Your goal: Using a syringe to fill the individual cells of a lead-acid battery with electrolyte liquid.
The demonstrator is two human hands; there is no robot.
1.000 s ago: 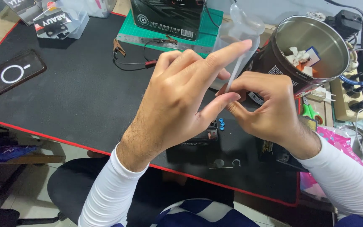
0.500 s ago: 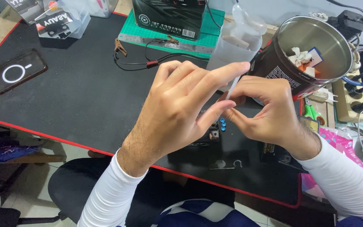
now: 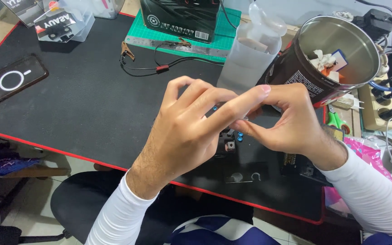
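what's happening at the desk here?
A person's left hand and right hand meet fingertip to fingertip above a black desk mat, pinching something too small to identify. Beneath them lie small black parts with blue bits. An open metal tin and a translucent plastic container stand just behind.
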